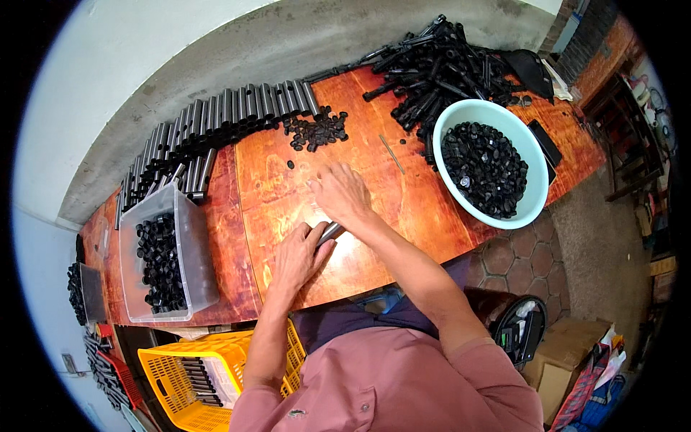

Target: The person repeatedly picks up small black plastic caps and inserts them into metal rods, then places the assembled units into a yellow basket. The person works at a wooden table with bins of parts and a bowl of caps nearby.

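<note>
In the middle of the table, my left hand is closed around a dark grey metal tube, its thumb along the near side. Part of the tube is hidden by that hand and by my right wrist. My right hand reaches past the tube over the bare wood, fingers stretched out and slightly blurred; I see nothing held in it. Beyond its fingertips lies a loose heap of small black round caps, with a single black cap closer to the hand.
Grey tubes are stacked along the wall. A clear plastic bin of black parts stands left, a pale blue basin of small black pieces right. Behind it black flashlight-like bodies pile up. A thin rod lies between. Below sits a yellow crate.
</note>
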`<state>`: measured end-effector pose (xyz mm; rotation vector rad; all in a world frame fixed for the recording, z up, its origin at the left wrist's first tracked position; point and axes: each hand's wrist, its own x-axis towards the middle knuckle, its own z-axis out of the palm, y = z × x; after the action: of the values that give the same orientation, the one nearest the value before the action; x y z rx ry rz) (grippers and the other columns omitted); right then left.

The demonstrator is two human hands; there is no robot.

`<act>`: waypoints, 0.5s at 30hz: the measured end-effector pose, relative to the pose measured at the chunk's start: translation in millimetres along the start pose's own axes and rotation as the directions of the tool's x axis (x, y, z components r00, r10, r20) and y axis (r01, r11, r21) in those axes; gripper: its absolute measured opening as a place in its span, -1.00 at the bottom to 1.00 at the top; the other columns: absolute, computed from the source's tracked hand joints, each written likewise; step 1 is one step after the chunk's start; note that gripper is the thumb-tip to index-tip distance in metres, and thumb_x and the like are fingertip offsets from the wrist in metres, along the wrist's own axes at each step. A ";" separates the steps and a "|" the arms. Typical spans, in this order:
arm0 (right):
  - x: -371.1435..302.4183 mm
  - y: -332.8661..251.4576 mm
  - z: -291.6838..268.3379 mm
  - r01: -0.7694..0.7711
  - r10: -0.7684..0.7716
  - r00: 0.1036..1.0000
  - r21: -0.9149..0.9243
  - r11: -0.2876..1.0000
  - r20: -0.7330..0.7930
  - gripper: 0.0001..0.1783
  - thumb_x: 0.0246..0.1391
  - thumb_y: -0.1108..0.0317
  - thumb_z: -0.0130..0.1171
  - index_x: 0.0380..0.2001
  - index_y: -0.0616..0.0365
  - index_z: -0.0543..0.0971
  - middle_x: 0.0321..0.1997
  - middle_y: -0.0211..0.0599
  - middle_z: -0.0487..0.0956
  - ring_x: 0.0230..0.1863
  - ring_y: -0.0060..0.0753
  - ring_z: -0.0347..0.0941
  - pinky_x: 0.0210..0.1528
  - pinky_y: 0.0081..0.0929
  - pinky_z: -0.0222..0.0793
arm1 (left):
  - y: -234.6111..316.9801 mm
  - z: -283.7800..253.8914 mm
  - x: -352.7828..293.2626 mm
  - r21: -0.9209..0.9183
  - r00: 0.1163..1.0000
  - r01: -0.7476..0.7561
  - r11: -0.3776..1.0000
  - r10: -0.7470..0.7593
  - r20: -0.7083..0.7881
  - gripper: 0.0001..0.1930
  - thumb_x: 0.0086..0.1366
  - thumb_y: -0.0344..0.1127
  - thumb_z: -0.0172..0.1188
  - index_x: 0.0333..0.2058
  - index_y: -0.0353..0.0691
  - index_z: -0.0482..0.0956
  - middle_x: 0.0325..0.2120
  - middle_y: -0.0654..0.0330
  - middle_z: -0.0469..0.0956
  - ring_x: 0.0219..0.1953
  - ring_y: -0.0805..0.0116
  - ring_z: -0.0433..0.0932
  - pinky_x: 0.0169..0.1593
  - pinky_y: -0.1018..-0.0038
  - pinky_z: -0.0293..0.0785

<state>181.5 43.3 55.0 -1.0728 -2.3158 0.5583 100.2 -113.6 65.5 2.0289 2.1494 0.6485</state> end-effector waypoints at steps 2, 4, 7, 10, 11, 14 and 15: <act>-0.1 -2.8 10.8 0.042 -0.042 0.999 -0.072 0.996 0.008 -0.62 0.23 0.14 0.13 -0.18 0.31 0.57 -0.11 0.01 0.53 0.01 0.00 0.39 0.08 -0.07 0.27 | -0.4 1.5 2.3 -0.012 0.999 -0.032 0.999 0.032 -0.021 -0.61 0.26 -0.14 0.32 -0.01 -0.21 0.58 -0.42 0.05 0.46 -0.41 0.05 0.55 -0.31 0.23 0.52; -3.1 -4.9 16.8 0.087 -0.080 0.994 -0.099 0.991 0.077 -0.60 0.23 0.14 0.15 -0.14 0.33 0.57 -0.06 0.02 0.50 0.04 -0.01 0.35 0.12 -0.06 0.20 | -0.9 3.3 1.5 0.015 0.999 -0.034 0.999 0.034 -0.028 -0.65 0.26 -0.14 0.31 -0.08 -0.22 0.59 -0.44 0.06 0.45 -0.43 0.06 0.55 -0.34 0.24 0.53; -7.1 -1.4 20.9 0.134 -0.130 0.991 -0.151 0.979 0.038 -0.62 0.20 0.17 0.16 -0.13 0.32 0.56 -0.10 -0.01 0.49 0.00 -0.04 0.36 0.09 -0.10 0.21 | -2.3 8.9 0.7 0.044 1.000 -0.026 0.999 0.026 -0.007 -0.64 0.26 -0.09 0.31 -0.10 -0.21 0.59 -0.45 0.07 0.45 -0.43 0.07 0.55 -0.34 0.23 0.51; -5.4 -0.4 24.3 0.149 -0.135 0.988 -0.243 0.959 0.073 -0.61 0.22 0.13 0.16 -0.13 0.29 0.52 -0.07 -0.02 0.47 0.03 -0.06 0.34 0.11 -0.08 0.19 | -6.7 8.1 3.3 0.050 0.999 -0.038 0.998 0.037 0.018 -0.62 0.25 -0.05 0.31 -0.10 -0.20 0.59 -0.44 0.08 0.45 -0.42 0.08 0.52 -0.29 0.22 0.47; -7.6 -1.4 22.7 0.158 -0.147 0.987 -0.247 0.956 0.063 -0.60 0.22 0.12 0.17 -0.13 0.29 0.52 -0.08 -0.03 0.47 0.04 -0.07 0.34 0.13 -0.09 0.18 | -8.0 7.3 3.7 0.055 0.999 -0.041 0.998 0.040 0.028 -0.61 0.25 -0.04 0.30 -0.10 -0.20 0.59 -0.44 0.08 0.45 -0.41 0.08 0.51 -0.27 0.23 0.45; -6.4 -2.0 23.1 0.152 -0.145 0.988 -0.266 0.952 0.046 -0.60 0.21 0.11 0.18 -0.13 0.28 0.53 -0.07 -0.04 0.47 0.04 -0.08 0.35 0.13 -0.09 0.18 | -4.6 4.1 5.1 0.000 0.998 -0.008 1.000 0.008 0.062 -0.62 0.26 -0.08 0.30 -0.07 -0.22 0.59 -0.34 0.06 0.47 -0.26 0.06 0.46 -0.13 0.19 0.39; -6.2 -4.9 19.6 0.147 -0.139 0.989 -0.271 0.951 0.049 -0.60 0.20 0.11 0.19 -0.13 0.27 0.53 -0.06 -0.07 0.47 0.04 -0.09 0.35 0.14 -0.10 0.19 | -4.4 2.9 6.0 -0.010 0.998 -0.017 1.000 0.018 0.057 -0.62 0.25 -0.13 0.31 -0.06 -0.24 0.59 -0.30 0.03 0.48 -0.21 0.03 0.46 -0.09 0.17 0.40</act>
<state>170.1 32.6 40.8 -1.0102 -2.5253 0.2018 96.6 -107.2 62.4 2.0385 2.0957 0.5943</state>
